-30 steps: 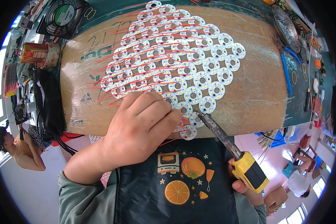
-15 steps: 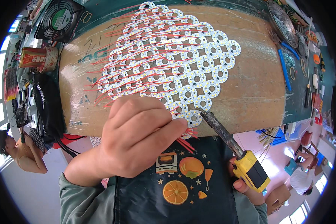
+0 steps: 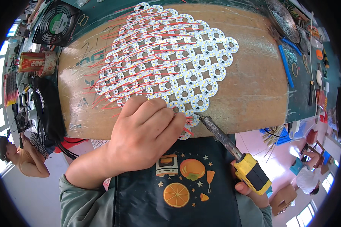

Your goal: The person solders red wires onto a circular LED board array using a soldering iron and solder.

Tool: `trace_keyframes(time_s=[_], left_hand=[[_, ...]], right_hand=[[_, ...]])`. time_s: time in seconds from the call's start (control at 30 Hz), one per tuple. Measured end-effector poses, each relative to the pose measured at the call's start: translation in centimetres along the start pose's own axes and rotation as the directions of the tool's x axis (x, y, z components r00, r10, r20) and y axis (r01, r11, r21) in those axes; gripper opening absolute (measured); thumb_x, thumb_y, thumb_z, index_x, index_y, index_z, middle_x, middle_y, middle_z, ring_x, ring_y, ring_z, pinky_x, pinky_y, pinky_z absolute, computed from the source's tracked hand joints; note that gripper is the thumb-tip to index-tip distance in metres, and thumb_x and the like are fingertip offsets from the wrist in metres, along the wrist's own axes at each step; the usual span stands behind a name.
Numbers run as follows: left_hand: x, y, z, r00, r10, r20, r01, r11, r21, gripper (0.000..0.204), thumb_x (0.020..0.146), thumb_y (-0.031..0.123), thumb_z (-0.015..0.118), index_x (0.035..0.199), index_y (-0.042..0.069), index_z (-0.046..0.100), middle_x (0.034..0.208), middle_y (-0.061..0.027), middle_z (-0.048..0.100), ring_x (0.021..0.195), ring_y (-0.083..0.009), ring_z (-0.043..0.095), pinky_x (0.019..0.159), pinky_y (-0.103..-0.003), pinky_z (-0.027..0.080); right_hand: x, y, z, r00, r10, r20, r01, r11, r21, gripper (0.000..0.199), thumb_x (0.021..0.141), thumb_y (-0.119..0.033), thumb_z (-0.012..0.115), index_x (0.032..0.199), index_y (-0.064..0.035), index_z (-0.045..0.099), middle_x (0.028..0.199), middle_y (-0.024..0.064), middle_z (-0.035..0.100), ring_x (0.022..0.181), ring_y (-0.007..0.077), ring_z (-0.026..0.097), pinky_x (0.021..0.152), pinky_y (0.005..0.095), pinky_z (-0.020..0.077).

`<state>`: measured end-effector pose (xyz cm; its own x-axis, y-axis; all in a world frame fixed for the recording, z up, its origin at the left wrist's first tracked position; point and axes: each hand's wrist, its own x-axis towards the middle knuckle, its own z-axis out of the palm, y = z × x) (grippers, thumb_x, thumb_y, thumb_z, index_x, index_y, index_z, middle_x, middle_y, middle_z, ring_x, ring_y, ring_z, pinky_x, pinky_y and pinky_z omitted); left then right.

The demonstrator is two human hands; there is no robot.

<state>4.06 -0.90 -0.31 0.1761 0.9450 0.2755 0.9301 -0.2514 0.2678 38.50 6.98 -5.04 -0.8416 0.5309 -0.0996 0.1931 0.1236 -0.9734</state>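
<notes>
A: Where the apron (image 3: 170,189) fills the near edge, what does each hand do?

B: Right hand (image 3: 250,189) is closed around the yellow-and-black handle of the iron (image 3: 231,147). The shaft slants up and left; its tip sits just beside the nearest discs at the board's near edge. Left hand (image 3: 147,140) is curled, fingers bent down onto the near corner of the disc array (image 3: 166,64); whether it pinches a wire or only presses cannot be told, since the fingertips are hidden.

A: Which step is this?

B: Judged from the pose, soldering a red wire (image 3: 187,121) at a near-edge disc. Tip and fingers converge on the same spot.

A: What does the next move require?

B: Probably a small advance of the tip onto the pad while the left hand keeps the piece fixed, fingers clear of the hot end.

A: Farther out?

B: The array spreads across the wooden board (image 3: 254,94), red leads trailing left. A fan (image 3: 57,22) and a tape roll (image 3: 45,62) lie at the far left; a blue tool (image 3: 286,66) lies right.
</notes>
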Motion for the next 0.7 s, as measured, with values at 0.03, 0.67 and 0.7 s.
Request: trace_keyframes(time_s=[0.03,0.67,0.7], left_hand=[[0.05,0.02,0.01,1.000,-0.007,0.011,0.007,1.000,0.003,0.037,0.066,0.014,0.073,0.102,0.005,0.071,0.089,-0.0029,0.063,0.087,-0.0215,0.062,0.074,-0.036,0.046],[0.34,0.21,-0.03,0.998,-0.027,0.057,0.027,1.000,0.005,0.039,0.065,0.012,0.072,0.103,0.004,0.070,0.090,-0.0037,0.062,0.088,-0.0225,0.062,0.077,-0.037,0.047],[0.33,0.20,-0.04,0.997,-0.031,0.066,0.031,1.000,0.008,0.039,0.065,0.012,0.072,0.103,0.004,0.070,0.091,-0.0039,0.062,0.089,-0.0226,0.062,0.077,-0.037,0.047]], right_hand=[[0.05,0.00,-0.04,1.000,-0.002,0.009,0.002,1.000,-0.017,0.057,0.080,-0.050,0.078,0.106,-0.0005,0.068,0.083,0.0096,0.066,0.064,0.0297,0.062,0.059,0.0362,0.0467],[-0.52,-0.12,0.69,0.992,0.119,-0.051,-0.120,0.992,-0.022,0.062,0.078,-0.058,0.075,0.106,-0.0034,0.070,0.085,0.0097,0.069,0.069,0.0308,0.066,0.062,0.0383,0.0495],[-0.31,-0.19,0.81,0.993,0.105,-0.060,-0.106,0.994,-0.009,0.061,0.078,-0.058,0.075,0.106,-0.0035,0.070,0.085,0.0094,0.068,0.068,0.0308,0.066,0.062,0.0383,0.0494]])
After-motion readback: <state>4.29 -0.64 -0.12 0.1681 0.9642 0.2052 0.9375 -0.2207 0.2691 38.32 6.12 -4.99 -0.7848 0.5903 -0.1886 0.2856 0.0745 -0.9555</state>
